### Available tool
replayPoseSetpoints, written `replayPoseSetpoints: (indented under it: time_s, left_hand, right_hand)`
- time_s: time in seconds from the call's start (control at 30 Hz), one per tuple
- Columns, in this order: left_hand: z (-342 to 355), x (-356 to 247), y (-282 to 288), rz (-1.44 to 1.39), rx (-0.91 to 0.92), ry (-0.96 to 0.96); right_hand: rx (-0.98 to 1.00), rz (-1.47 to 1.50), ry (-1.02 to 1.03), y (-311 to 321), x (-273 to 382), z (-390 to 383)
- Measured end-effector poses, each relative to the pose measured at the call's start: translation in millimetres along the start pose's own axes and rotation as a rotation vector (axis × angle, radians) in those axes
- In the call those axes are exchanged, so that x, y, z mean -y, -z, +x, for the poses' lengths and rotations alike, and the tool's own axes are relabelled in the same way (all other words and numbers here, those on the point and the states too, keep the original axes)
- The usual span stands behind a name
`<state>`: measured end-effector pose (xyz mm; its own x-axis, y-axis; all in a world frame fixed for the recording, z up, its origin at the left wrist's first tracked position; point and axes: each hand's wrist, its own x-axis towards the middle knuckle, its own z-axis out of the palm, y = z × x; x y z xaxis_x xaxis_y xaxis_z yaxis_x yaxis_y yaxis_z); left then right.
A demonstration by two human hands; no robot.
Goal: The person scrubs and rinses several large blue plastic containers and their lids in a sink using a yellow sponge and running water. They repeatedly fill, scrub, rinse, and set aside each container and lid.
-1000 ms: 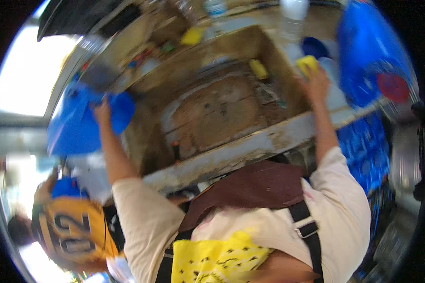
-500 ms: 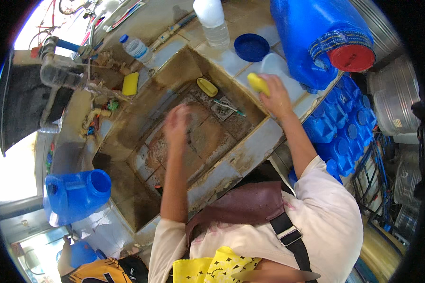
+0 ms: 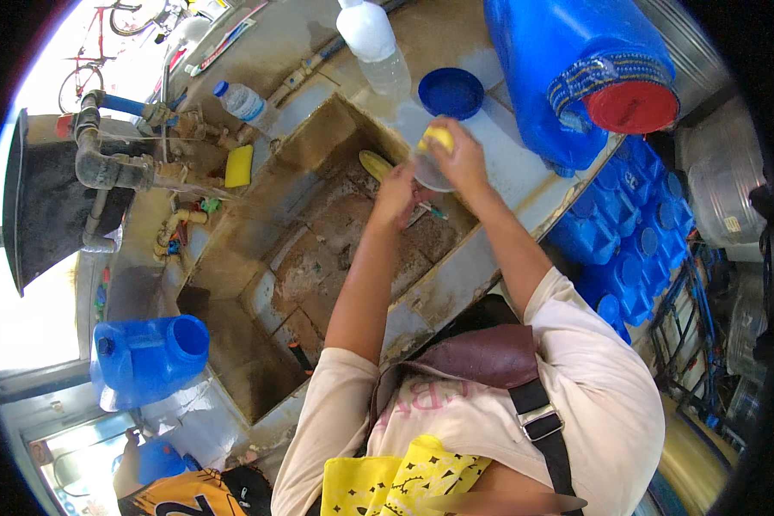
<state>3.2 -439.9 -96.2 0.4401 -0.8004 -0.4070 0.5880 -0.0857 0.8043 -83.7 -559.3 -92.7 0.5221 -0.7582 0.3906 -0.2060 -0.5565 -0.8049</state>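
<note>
Over the right end of the tiled basin (image 3: 219,301), my two hands come together. A yellow sponge (image 3: 439,137) is gripped in my right hand (image 3: 463,162), pressed to a translucent whitish dish-like piece (image 3: 432,175). My left hand (image 3: 394,198) closes on the lower left side of that piece; its exact kind is partly hidden by the fingers. Beside the left hand, on the basin floor, lies a yellow oval object (image 3: 373,163). A thin white and teal stick, like a toothbrush (image 3: 433,210), rests near it.
On the ledge stand a blue round lid (image 3: 451,93), a clear bottle with a white upper part (image 3: 378,52) and a large blue jug with a red cap (image 3: 576,77). Left are another yellow sponge (image 3: 239,166), a water bottle (image 3: 242,103), pipes (image 3: 103,163) and a blue jug (image 3: 150,357).
My left hand has moved right from mid-basin and taken hold of the translucent piece. The right hand with the sponge has shifted left, and the piece has left the ledge.
</note>
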Motion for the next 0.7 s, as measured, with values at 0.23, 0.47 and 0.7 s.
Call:
replayPoseSetpoints:
  time_s: [0.23, 0.47, 0.7]
  left_hand:
    - [15, 8, -18, 0.551, -0.342, -0.337]
    - [-44, -12, 48, -0.440, -0.008, -0.245]
    - [-132, 2, 92, -0.326, -0.252, -0.317]
  right_hand:
    - [0.385, -0.686, 0.112, 18, -30, 96]
    - [0.713, 0.695, -0.653, 6, 32, 9]
    - [0.299, 0.146, 0.060, -76, 119, -95]
